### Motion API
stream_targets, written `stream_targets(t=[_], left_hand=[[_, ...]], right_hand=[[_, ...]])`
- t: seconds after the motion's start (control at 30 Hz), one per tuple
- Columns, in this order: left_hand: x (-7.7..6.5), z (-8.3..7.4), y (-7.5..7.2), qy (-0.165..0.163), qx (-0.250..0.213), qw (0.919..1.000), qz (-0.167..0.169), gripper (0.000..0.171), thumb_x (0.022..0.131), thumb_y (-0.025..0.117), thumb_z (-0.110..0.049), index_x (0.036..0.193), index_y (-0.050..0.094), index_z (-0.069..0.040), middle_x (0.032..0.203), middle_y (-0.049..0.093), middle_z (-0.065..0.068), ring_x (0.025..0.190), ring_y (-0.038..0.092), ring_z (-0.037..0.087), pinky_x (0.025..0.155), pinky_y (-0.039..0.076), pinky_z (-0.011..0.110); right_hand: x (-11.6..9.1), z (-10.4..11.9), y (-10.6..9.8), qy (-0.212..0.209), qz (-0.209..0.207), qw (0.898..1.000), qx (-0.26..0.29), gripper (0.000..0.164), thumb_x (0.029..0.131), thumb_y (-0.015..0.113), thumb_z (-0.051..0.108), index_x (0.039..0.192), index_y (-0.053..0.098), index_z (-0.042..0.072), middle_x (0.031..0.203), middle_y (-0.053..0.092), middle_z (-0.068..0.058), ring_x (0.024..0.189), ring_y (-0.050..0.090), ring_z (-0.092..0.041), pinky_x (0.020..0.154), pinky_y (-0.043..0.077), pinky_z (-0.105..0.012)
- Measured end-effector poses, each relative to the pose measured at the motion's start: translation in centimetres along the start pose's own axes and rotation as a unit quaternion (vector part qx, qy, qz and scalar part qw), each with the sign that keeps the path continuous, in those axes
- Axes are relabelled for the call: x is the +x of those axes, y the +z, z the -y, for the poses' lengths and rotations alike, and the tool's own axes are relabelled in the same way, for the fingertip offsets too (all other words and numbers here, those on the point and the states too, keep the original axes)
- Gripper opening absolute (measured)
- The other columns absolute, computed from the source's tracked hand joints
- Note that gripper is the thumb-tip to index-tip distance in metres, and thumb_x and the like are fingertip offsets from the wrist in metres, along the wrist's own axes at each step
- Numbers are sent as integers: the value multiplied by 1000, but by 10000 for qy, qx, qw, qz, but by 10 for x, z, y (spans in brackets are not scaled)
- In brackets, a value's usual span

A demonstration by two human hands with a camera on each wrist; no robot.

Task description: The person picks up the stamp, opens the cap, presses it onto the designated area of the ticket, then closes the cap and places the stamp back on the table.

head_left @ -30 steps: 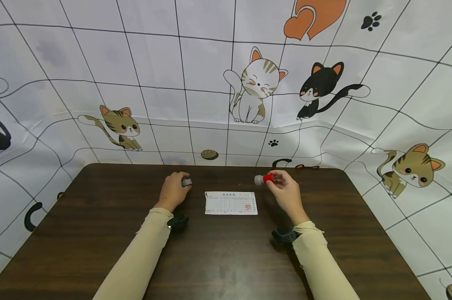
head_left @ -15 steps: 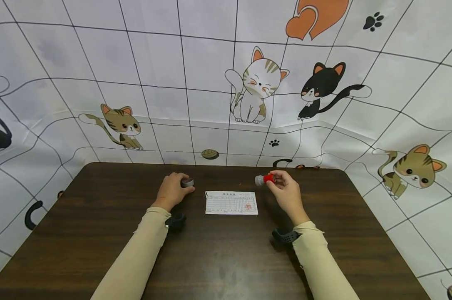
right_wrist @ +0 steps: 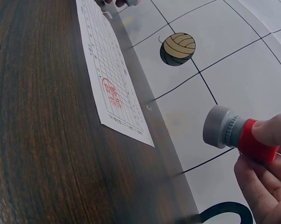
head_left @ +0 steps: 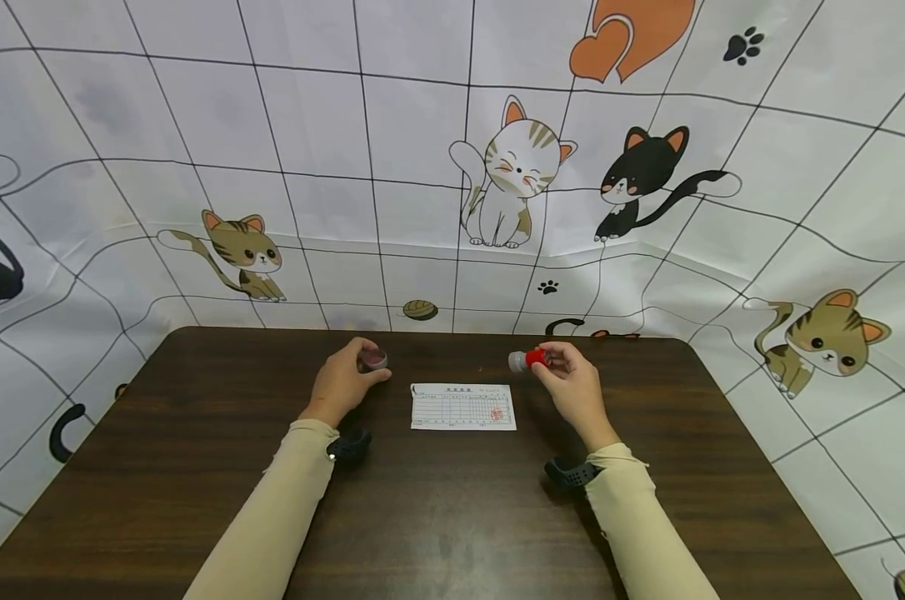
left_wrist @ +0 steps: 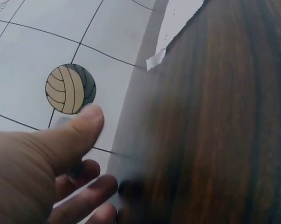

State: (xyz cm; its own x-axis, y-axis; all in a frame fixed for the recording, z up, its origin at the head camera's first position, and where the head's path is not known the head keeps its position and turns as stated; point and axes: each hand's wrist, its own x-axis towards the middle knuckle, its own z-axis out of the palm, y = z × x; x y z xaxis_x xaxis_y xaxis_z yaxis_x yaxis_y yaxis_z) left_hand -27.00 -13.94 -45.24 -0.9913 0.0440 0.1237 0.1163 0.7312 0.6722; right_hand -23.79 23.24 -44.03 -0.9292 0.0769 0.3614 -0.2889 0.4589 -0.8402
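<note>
In the head view, my right hand (head_left: 572,385) pinches a stamp by its red handle, thumb on one side and fingers on the other. The stamp (right_wrist: 218,127) lies sideways in the air, its grey round head pointing left. My left hand (head_left: 340,379) holds a small round grey cap (head_left: 375,360) near the table's far edge, with its pinkish inside showing. The left wrist view shows the thumb stretched out and the other fingers curled; the cap is mostly hidden there. Between the hands lies a printed paper form (head_left: 452,408) with a red seal mark at its right.
The dark wooden table (head_left: 452,517) ends at a white wall sheet (head_left: 310,117) printed with cats and grid lines. A small dark band sits on each wrist.
My left hand has shifted slightly left and turned the cap, so its inside now shows. The right hand with the stamp has hardly moved, and the form lies as before.
</note>
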Motion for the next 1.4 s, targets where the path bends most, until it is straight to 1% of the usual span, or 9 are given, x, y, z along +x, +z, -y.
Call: stream_targets(t=[0.2,0.4,0.63,0.77,0.9,1.0,1.17,1.27,1.4], left_hand=[[-2,-1,-1,141,-13,9999,-75,47,93,80,-25,133,59,-13,114,69,11,98,62,29,84,50,48],[-3,-3,-4,254,-99,9995,-143,47,93,80,-21,134,58,-13,119,68,11,104,62,30,89,51,50],[-2,-2,-5,540,-194,9982,-174,55,94,79,-30,143,60,-13,129,65,13,111,62,32,96,52,51],[-2,-4,-5,521,-219,9983,-159,62,95,78,-30,149,54,-12,136,64,15,119,64,34,101,51,54],[-2,-6,-4,418,-244,9987,-162,57,93,80,-28,140,56,-10,132,67,14,119,65,33,98,52,54],[-2,-9,-4,396,-137,9990,-122,51,91,82,-28,133,59,-10,128,69,14,117,66,33,97,52,54],[-2,-11,-4,397,-46,9992,-101,50,92,82,-27,134,60,-11,126,70,15,117,66,33,98,52,55],[-2,-11,-5,415,-25,9991,-122,50,92,81,-27,135,61,-11,126,71,13,117,67,33,98,52,54],[-4,-13,-6,529,-30,9985,-117,50,92,81,-27,136,62,-12,124,72,9,115,67,32,97,53,54]], right_hand=[[-1,0,1,0,66,10000,-64,33,92,77,2,123,66,1,118,71,-21,108,70,-34,94,56,-37],[-1,1,3,23,78,9999,-118,34,92,78,3,123,66,2,118,71,-20,107,71,-33,94,56,-36],[-1,2,3,90,121,9999,-68,34,93,77,4,124,66,2,119,71,-20,109,70,-33,96,56,-39],[-1,3,3,106,161,9998,-29,34,92,77,4,124,66,2,120,70,-19,111,70,-32,97,55,-38],[-1,4,2,119,204,9997,80,35,92,77,3,125,65,1,122,70,-19,111,70,-30,97,55,-33],[-1,3,2,131,250,9994,183,35,92,77,2,125,64,1,122,71,-18,111,70,-30,95,54,-25],[-1,3,2,103,249,9994,211,34,92,78,5,124,65,1,119,72,-18,108,70,-30,92,53,-16],[-1,3,2,88,245,9995,167,34,93,78,8,123,66,1,119,73,-18,108,71,-30,93,54,-18],[-1,3,2,135,310,9993,152,33,94,77,10,124,65,3,122,73,-16,110,71,-29,96,56,-31]])
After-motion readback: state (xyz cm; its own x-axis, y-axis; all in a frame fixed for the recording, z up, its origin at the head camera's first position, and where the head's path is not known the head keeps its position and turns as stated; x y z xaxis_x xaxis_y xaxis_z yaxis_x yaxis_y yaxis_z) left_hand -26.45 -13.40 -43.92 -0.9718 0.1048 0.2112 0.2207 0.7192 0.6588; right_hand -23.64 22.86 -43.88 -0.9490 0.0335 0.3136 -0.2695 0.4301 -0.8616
